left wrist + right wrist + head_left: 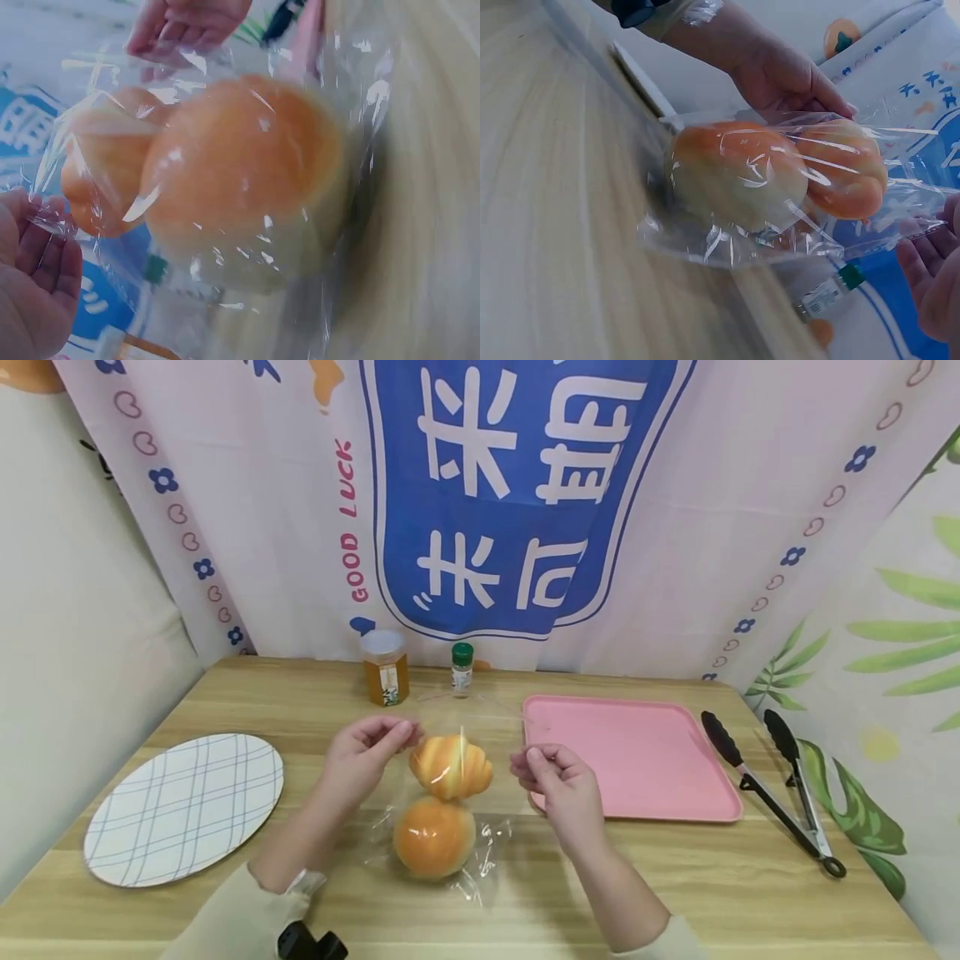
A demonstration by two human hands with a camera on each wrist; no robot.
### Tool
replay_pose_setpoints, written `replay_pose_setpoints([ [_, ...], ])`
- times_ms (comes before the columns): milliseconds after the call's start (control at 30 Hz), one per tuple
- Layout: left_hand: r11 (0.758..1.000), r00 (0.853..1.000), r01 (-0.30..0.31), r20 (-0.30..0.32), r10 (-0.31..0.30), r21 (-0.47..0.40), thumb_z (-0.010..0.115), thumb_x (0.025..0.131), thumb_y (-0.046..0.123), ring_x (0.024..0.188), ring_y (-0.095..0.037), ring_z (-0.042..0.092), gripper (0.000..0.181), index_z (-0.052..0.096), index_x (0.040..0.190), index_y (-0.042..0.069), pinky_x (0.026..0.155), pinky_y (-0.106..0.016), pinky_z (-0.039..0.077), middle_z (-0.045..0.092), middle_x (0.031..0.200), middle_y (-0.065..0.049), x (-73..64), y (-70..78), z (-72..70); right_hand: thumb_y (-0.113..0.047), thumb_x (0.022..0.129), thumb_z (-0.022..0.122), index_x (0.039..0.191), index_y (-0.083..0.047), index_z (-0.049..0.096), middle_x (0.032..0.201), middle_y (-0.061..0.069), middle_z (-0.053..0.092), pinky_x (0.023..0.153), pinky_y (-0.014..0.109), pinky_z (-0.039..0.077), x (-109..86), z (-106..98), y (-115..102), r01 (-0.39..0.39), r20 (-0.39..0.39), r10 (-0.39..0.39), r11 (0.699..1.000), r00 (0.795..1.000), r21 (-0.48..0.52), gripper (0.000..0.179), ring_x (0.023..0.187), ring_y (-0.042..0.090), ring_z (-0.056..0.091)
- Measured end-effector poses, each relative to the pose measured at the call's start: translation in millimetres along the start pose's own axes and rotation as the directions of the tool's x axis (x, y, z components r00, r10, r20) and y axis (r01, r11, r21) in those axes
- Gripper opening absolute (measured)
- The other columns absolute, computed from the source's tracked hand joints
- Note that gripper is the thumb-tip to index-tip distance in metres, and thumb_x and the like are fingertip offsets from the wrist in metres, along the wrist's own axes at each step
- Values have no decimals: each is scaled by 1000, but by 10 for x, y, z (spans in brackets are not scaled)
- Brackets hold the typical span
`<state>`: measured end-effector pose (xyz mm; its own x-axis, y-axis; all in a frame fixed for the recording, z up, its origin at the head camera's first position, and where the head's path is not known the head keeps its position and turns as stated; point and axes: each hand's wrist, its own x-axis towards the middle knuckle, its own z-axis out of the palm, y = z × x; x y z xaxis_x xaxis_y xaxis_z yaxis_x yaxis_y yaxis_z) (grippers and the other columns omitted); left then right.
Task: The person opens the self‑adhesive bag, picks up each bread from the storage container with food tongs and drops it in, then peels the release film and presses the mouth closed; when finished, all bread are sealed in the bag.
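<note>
A clear plastic bag (491,852) holds a round bun (433,839) at its bottom and a croissant (450,768) above it. My left hand (369,752) pinches the bag's left edge near its top, thumb against curled fingers. On the other side, my right hand (561,781) pinches the right edge in the same way. Both wrist views show the bag stretched between the hands, with the bun (244,180) and the croissant (844,169) inside it. The bag's open end points toward the back of the table.
A pink tray (630,760) lies to the right, with black-tipped tongs (787,810) beside it. At the left is an oval checked board (187,810). A honey-coloured jar (386,668) and a small green-capped bottle (462,670) stand at the back by the printed curtain (300,527).
</note>
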<state>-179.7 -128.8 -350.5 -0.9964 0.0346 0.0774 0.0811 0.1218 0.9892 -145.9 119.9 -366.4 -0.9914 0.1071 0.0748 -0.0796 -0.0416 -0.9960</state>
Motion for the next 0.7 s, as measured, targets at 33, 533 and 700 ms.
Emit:
replay_pose_setpoints([
  [33,1000,1000,-22,-5,22,-19,60,98,14,89,-3,67,24,65,109,-7,88,-21,57,75,101,-1,-40,34,11,-12,99,57,101,8,62,90,2,75,77,23,61,-8,-8,-32,28,2,-28,1000,1000,-9,21,82,8,71],
  [533,964,966,-252,-74,246,-83,61,96,5,88,-5,66,16,68,100,-9,82,-19,57,75,95,8,-203,238,197,-7,97,59,96,5,65,85,-11,72,80,23,60,87,-85,-199,213,-30,-215,975,976,-65,14,80,8,68],
  [700,955,978,-190,-134,163,-227,56,99,9,92,-5,69,14,69,93,7,90,-20,56,75,93,15,-195,96,157,-6,99,55,91,-4,64,85,-10,73,82,24,60,160,-168,-174,171,-33,-171,985,985,23,12,81,7,69],
])
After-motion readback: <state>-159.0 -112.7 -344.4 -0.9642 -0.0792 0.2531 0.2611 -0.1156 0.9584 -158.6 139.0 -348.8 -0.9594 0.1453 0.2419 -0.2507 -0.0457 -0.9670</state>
